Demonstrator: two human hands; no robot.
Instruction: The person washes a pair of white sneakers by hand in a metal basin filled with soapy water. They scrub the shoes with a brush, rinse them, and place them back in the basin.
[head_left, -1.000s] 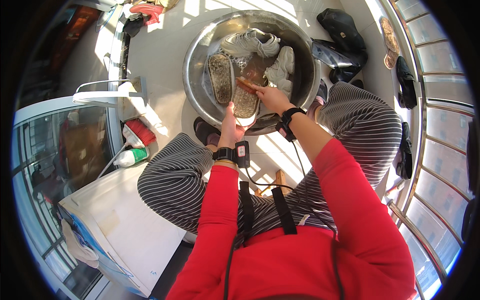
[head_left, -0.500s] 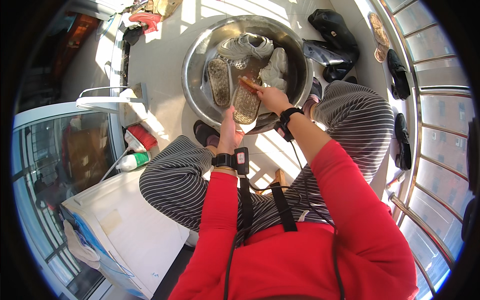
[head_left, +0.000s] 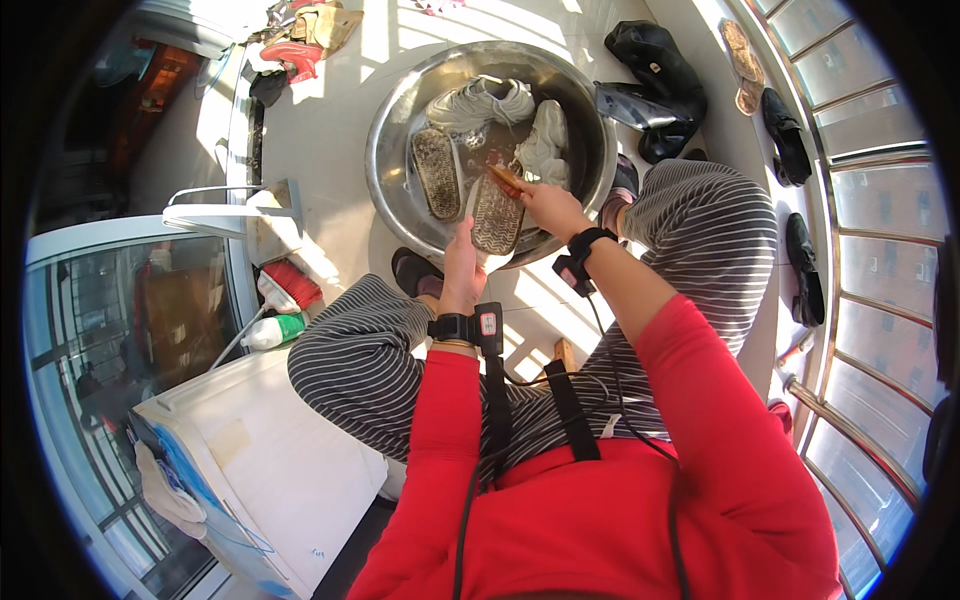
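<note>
A wide metal basin (head_left: 385,200) of murky, sudsy water stands on the floor before me. My left hand (head_left: 462,270) grips the heel end of a shoe (head_left: 496,222), its patterned sole turned up, over the basin's near side. Closed round a brush with an orange-brown back (head_left: 506,180), my right hand (head_left: 552,211) presses it at the toe end of that sole; the bristles are mostly hidden. Left of it in the basin lies another shoe, dirty sole up (head_left: 437,173). A pale laced shoe (head_left: 480,104) rests at the far side, and another pale shoe (head_left: 543,142) at the right.
Black boots (head_left: 660,90) lie right of the basin. Black shoes (head_left: 785,135) and insoles (head_left: 742,65) line the railing side. At left are a red-bristled broom (head_left: 290,287), a white and green bottle (head_left: 275,331) and a white cabinet (head_left: 260,450).
The brush has shifted slightly on the sole toward its toe end, my right hand moving with it. My left hand keeps its hold on the shoe. The whole view has shifted a little.
</note>
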